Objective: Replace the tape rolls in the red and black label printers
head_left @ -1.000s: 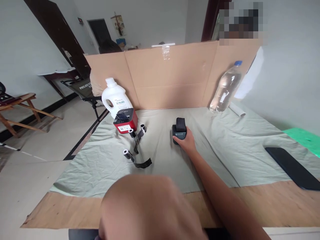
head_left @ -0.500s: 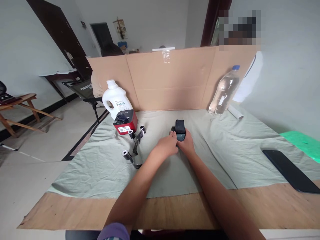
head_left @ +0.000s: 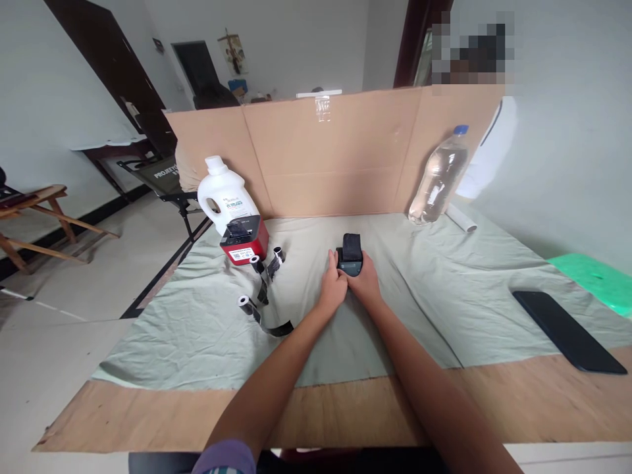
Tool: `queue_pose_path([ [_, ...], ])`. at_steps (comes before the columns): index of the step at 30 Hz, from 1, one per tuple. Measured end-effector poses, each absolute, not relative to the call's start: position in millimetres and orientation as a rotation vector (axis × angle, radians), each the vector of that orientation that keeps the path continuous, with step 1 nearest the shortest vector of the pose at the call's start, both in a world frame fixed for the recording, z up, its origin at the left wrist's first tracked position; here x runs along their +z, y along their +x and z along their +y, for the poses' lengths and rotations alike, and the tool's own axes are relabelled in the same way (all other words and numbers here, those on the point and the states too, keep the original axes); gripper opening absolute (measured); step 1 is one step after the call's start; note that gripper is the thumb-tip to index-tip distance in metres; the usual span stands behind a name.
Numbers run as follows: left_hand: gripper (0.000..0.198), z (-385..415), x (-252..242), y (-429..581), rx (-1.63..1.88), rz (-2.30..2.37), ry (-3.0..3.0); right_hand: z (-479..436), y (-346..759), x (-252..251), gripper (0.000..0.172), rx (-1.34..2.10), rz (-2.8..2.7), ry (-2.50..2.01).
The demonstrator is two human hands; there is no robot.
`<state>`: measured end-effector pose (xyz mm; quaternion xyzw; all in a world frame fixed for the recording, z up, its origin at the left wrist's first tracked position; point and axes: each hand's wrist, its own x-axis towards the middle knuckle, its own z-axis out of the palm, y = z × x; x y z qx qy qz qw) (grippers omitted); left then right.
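Note:
A small dark device [head_left: 350, 264] with a black strip or flap [head_left: 351, 246] rising from its top is between my hands, over the middle of the cloth. My right hand [head_left: 366, 280] is wrapped round its right side. On its left side, my left hand [head_left: 334, 283] touches it with the fingers pointing up along the edge; what the fingertips grip is too small to tell. To the left lie black film-like strips with small rolls [head_left: 245, 303], [head_left: 279, 254] curling over the cloth.
Behind the rolls stand a red and black box [head_left: 245, 240] and a white jug [head_left: 227, 191]. A clear bottle [head_left: 438, 178] leans on the cardboard [head_left: 330, 158], near a white tube [head_left: 461, 218]. A black phone [head_left: 567, 330] lies right. Beyond the cardboard is a person.
My left hand has shifted from the front of the device to its left side, fingers now pointing up. The view has moved slightly.

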<state>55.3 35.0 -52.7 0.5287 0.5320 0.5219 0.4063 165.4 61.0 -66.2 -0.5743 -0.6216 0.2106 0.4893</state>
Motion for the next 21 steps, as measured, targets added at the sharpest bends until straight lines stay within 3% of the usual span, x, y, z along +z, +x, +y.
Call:
queue_pose_path([
  [5,0.101,43.9,-66.7,52.1,1.408,1.146,1.168,61.7,165.9,-67.3,0.077,0.499,-1.523,-1.365],
  [21,0.094,42.3,-70.1,48.6,1.443,1.036,1.096,57.3,165.7,-67.9,0.091,0.477,-1.544,-1.412],
])
